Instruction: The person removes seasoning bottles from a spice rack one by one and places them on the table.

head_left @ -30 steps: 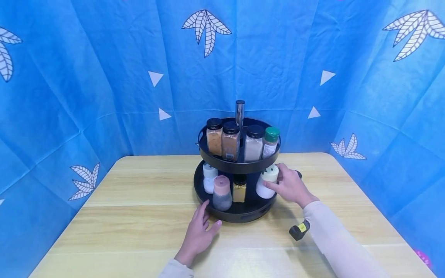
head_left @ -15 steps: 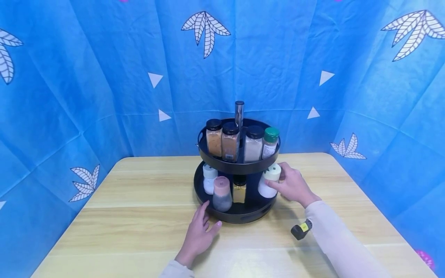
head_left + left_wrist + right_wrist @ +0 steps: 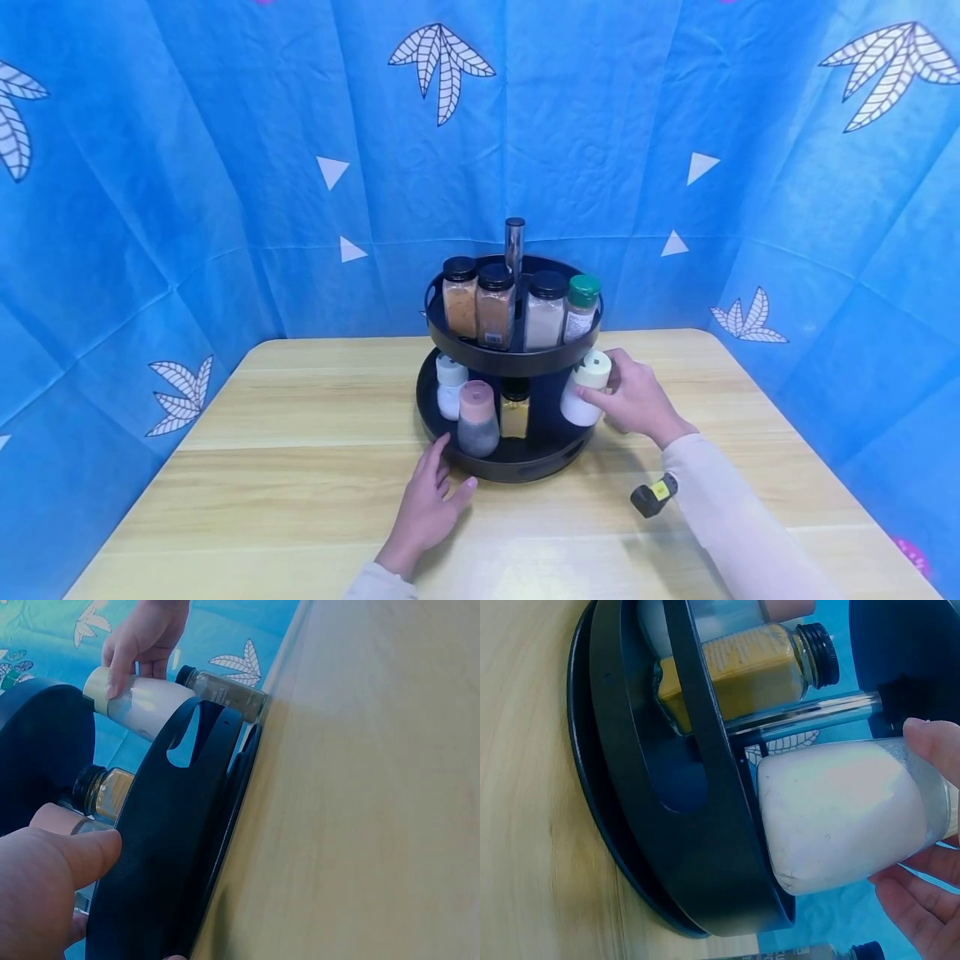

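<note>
Head view: on a wooden table stands a round black two-tier spice rack. At the right of its lower tier, the right hand grips a pale-capped shaker of white powder, leaning slightly outward. The left hand, fingers loose and holding nothing, is at the front left edge.

Left wrist view: the right thumb lies near the cap; a black-capped jar stands beyond the rack.

Right wrist view: the shaker's base is at the rim, contact unclear. It looks rigid, smooth, probably slippery, fairly light; the narrower neck seems the best hold.
</note>
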`<state>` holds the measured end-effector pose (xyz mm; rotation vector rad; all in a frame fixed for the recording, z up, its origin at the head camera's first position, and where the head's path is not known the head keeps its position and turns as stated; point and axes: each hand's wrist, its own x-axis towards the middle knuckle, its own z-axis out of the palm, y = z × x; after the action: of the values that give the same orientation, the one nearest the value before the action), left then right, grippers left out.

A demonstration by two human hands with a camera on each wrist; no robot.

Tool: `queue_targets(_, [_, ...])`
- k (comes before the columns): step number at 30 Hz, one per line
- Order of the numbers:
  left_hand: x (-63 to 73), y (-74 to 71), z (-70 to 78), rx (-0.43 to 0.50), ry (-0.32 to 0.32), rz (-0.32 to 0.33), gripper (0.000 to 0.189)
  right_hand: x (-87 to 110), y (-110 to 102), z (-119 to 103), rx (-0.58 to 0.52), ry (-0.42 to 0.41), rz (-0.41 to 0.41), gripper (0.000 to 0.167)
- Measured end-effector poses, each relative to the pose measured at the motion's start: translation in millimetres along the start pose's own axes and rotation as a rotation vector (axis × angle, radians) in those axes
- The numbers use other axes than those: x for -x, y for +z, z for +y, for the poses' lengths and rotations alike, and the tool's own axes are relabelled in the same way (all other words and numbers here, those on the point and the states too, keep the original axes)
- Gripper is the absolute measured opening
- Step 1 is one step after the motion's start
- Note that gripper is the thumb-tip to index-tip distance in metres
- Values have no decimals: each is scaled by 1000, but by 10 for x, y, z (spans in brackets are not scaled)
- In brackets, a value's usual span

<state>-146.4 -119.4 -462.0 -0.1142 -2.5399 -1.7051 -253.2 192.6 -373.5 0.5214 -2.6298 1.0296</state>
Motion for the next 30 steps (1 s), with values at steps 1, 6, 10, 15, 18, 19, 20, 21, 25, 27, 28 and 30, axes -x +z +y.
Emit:
queue_targets(1, [0, -1, 2, 0, 0, 0, 77, 2, -4, 2, 1, -2, 3, 56])
queue_targets(6, [4, -7, 6, 3, -2, 0, 77, 7, -20, 25, 18, -13, 18, 56])
queue_targets(10, [4, -9, -1, 3, -1, -1, 77, 14, -40, 30, 22, -7, 23, 56])
queue_targets(15, [2, -5, -10, -2, -1, -1, 77, 33, -67, 34, 17, 15, 20, 57])
queue_targets(18, [1, -2, -13, -3, -2, 0, 77, 44, -82, 37, 19, 12, 22, 57])
queue_targets(19, [1, 0, -14, -2, -2, 1, 77, 47, -87, 39, 23, 12, 25, 57])
queue_targets(20, [2, 1, -14, -2, -2, 1, 77, 48, -91, 41, 26, 12, 27, 58])
queue_targets(21, [2, 1, -13, 0, -2, 2, 77, 50, -96, 43, 30, 11, 28, 58])
queue_targets(25, [-1, 4, -11, 4, 0, 4, 76, 52, -110, 61, 33, 13, 27, 57])
queue_targets(27, [-3, 5, -9, 4, -2, 4, 76, 57, -115, 71, 27, 13, 24, 57])
queue_targets(28, [-4, 6, -8, 4, -3, 3, 77, 59, -118, 76, 24, 13, 24, 57])
queue_targets(30, [-7, 6, -6, 4, -5, 0, 77, 67, -123, 85, 21, 12, 24, 56])
